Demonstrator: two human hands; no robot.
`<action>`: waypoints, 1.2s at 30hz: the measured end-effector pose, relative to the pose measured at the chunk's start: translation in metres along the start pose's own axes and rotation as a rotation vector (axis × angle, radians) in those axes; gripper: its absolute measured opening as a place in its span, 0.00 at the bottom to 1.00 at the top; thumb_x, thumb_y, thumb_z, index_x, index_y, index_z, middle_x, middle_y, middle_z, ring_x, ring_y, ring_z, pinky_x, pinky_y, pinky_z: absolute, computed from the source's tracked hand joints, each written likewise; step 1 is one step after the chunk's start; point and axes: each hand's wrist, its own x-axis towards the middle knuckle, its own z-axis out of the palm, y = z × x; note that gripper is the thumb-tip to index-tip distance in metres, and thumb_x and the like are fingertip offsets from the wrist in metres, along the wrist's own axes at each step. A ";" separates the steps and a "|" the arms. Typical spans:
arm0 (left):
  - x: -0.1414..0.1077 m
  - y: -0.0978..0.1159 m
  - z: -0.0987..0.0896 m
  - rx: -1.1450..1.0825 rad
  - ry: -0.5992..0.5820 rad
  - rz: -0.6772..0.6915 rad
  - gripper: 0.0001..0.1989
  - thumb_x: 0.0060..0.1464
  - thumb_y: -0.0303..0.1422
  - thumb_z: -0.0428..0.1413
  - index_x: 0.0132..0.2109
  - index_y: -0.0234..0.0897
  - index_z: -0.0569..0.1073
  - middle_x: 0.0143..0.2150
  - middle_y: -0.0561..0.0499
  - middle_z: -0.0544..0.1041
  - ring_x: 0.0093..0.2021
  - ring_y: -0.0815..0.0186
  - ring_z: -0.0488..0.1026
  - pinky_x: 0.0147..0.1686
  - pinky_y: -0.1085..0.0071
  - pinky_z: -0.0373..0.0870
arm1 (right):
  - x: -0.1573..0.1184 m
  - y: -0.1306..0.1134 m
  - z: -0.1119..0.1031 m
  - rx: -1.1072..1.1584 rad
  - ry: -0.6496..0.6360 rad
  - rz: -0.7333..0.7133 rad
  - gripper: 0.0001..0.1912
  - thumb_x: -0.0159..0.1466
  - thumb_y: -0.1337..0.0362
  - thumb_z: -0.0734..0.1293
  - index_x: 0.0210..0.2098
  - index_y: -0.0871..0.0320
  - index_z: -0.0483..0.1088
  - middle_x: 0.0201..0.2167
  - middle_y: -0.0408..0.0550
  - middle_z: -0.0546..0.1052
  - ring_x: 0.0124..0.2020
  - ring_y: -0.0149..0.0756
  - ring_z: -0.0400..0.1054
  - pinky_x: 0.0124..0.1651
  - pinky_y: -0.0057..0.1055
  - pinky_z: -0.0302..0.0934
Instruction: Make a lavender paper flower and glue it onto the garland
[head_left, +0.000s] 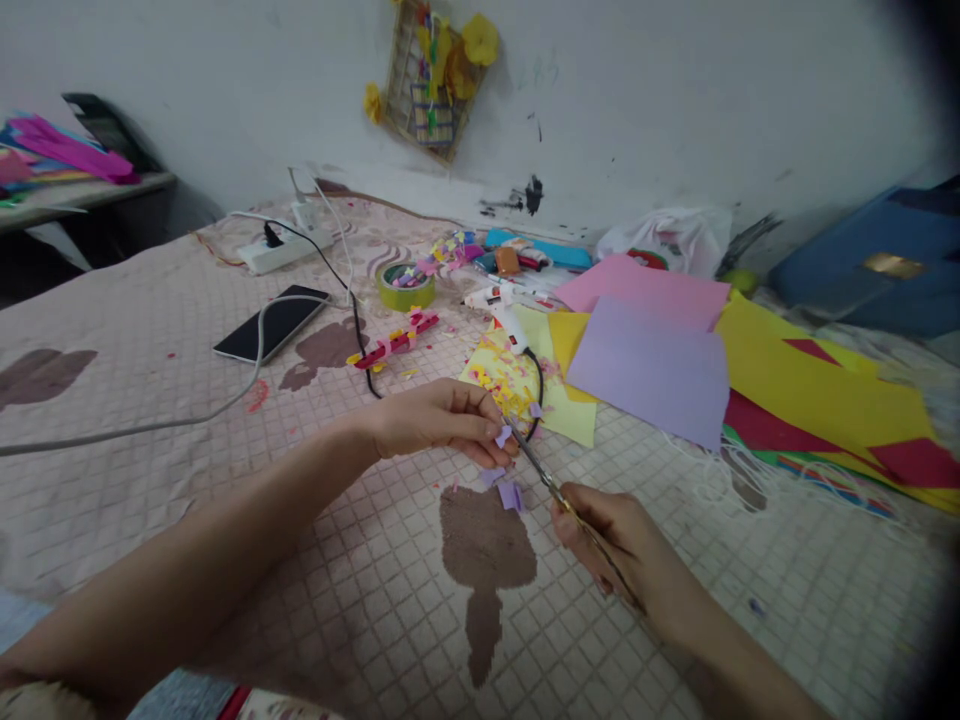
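Note:
Between the fingertips of my left hand (442, 425) is a small piece of lilac paper (503, 436). My right hand (619, 540) is closed around the handles of a pair of scissors (551, 482), whose blades point up and left to the lilac piece; whether they touch it I cannot tell. Just below my left fingers, a few lilac paper scraps (511, 496) lie on the checked cloth (360, 560). Beyond the hands, a pale yellow sheet (574, 415) bears many tiny yellow and pink cuttings (491, 380).
A white glue gun (511, 328) with a black cord rests behind the cuttings. Left of it are a decorated red stick (394, 345), a green tape roll (405, 288), a phone (274, 322) and a power strip (285, 250). Lilac (652, 365), pink and yellow sheets spread to the right.

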 end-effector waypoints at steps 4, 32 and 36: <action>0.000 0.000 0.000 0.010 0.015 0.004 0.05 0.49 0.26 0.58 0.33 0.29 0.70 0.33 0.45 0.79 0.34 0.68 0.77 0.37 0.73 0.72 | 0.001 -0.001 0.000 -0.011 0.006 0.001 0.24 0.61 0.44 0.55 0.19 0.56 0.52 0.15 0.37 0.52 0.16 0.27 0.48 0.18 0.25 0.42; 0.000 -0.001 -0.001 -0.014 -0.016 0.020 0.05 0.48 0.27 0.58 0.31 0.29 0.69 0.33 0.46 0.79 0.34 0.68 0.76 0.36 0.74 0.72 | 0.000 0.004 -0.001 0.135 -0.072 0.057 0.25 0.59 0.42 0.56 0.20 0.56 0.52 0.14 0.35 0.52 0.15 0.25 0.46 0.18 0.25 0.41; -0.001 -0.001 -0.001 -0.010 -0.014 0.016 0.05 0.48 0.27 0.58 0.31 0.30 0.69 0.32 0.47 0.79 0.33 0.69 0.76 0.35 0.75 0.72 | 0.000 0.007 0.000 0.131 -0.078 0.075 0.24 0.60 0.43 0.55 0.21 0.56 0.52 0.14 0.35 0.51 0.15 0.25 0.44 0.18 0.25 0.39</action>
